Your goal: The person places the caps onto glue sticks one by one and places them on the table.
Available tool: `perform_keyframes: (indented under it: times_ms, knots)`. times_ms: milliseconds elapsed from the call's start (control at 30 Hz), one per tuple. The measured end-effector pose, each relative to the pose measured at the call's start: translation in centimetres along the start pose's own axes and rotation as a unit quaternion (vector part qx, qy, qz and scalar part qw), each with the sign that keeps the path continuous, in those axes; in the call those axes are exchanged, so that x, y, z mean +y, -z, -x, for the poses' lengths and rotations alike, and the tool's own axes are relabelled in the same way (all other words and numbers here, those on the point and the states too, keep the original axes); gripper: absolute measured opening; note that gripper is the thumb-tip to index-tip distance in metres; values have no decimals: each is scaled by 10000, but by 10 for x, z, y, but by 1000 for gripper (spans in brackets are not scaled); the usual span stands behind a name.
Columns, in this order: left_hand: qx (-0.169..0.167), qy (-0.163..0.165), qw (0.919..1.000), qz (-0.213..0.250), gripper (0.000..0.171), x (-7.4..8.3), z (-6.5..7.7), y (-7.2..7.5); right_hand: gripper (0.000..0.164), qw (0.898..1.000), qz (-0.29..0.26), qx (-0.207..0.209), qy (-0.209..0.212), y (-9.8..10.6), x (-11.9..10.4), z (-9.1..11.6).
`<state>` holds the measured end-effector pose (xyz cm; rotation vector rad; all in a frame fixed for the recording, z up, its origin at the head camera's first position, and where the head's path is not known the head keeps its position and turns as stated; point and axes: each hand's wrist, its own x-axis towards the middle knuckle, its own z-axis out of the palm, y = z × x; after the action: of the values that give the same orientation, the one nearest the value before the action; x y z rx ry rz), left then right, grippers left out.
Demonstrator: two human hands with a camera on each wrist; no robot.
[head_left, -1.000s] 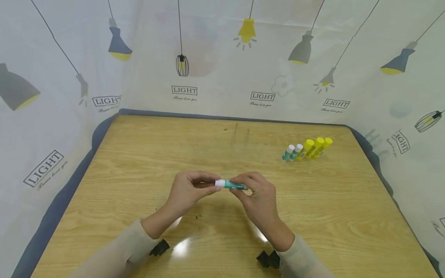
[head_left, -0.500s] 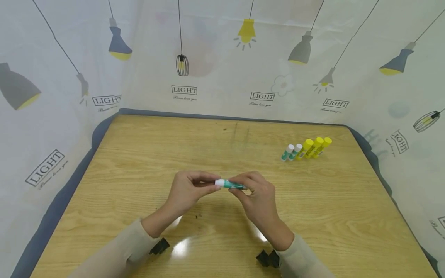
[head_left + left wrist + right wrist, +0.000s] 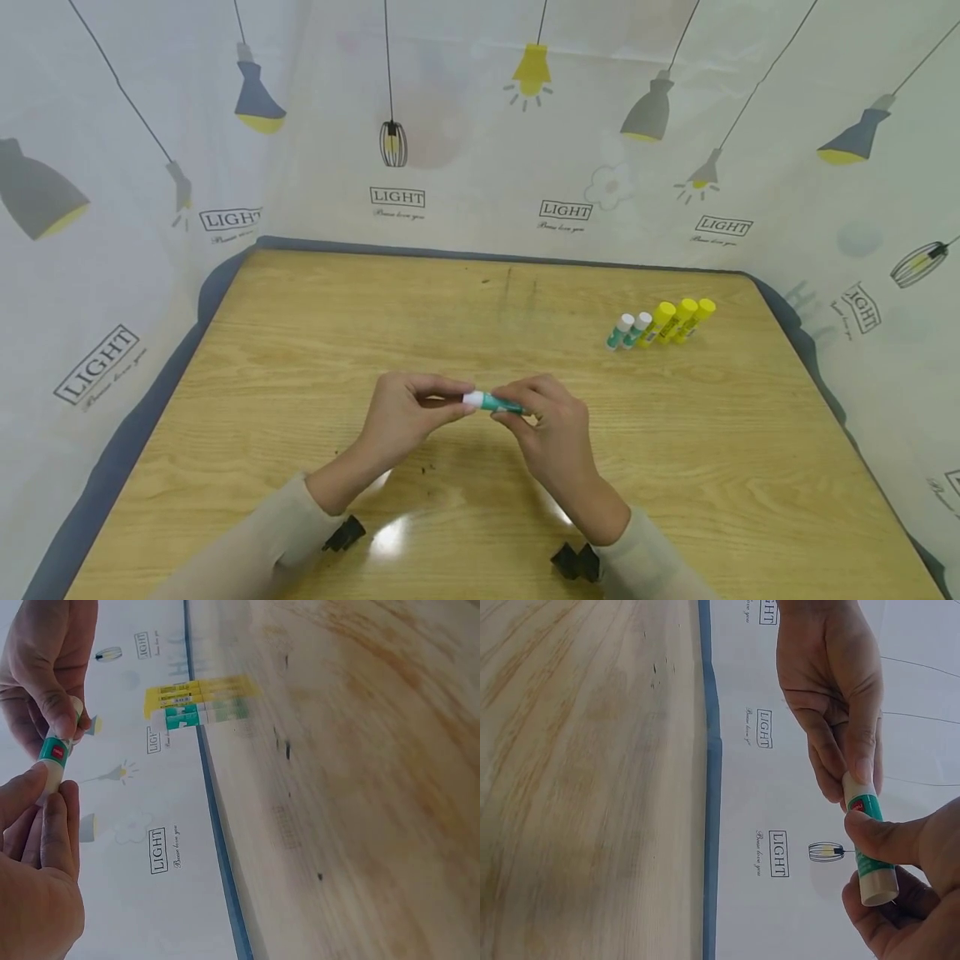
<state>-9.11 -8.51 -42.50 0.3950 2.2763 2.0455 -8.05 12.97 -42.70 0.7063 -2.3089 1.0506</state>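
Observation:
A green-and-white glue stick (image 3: pixel 491 402) is held lengthwise between both hands over the middle of the table. My left hand (image 3: pixel 397 417) pinches its white cap between thumb and fingers. Around the green body, my right hand (image 3: pixel 553 425) grips with thumb and fingertips, covering part of the label. In the right wrist view the white base of the glue stick (image 3: pixel 877 887) sticks out past the right thumb. The left wrist view shows a small red mark on its green label, between the two hands.
Toward the back right of the wooden table (image 3: pixel 337 333) stands a row of glue sticks: two white-capped green ones (image 3: pixel 619 332) and three yellow ones (image 3: pixel 677 321). A pale curtain (image 3: pixel 465 108) printed with lamps surrounds the table's back and sides.
My right hand has shifted very slightly left along the glue stick. The left hand's pinch on the cap looks the same, and the standing row is unchanged.

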Motion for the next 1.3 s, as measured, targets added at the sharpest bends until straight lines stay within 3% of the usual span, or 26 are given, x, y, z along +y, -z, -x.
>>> perform_keyframes:
  times_ms: [233, 400, 600, 1033, 1300]
  knots:
    - [-9, 107, 9999, -33, 19, -1, -2, 0, 25, 9995, 157, -240, 142, 1, 0, -1]
    - [-51, 32, 10000, 29, 19, -3, -3, -1, 23, 9979, 337, -468, 302, -2, 1, 0]
    - [38, -124, 9999, -50, 18, -5, -4, -5, 24, 9976, 327, -466, 398, -4, 0, 0]
    - [40, 84, 9999, 104, 23, -5, -6, -15, 27, 9968, 382, -578, 406, -4, -2, 0]
    - [-90, -140, 9997, 156, 24, -6, -8, -18, 28, 9943, 558, -881, 235, 0, 3, -1]
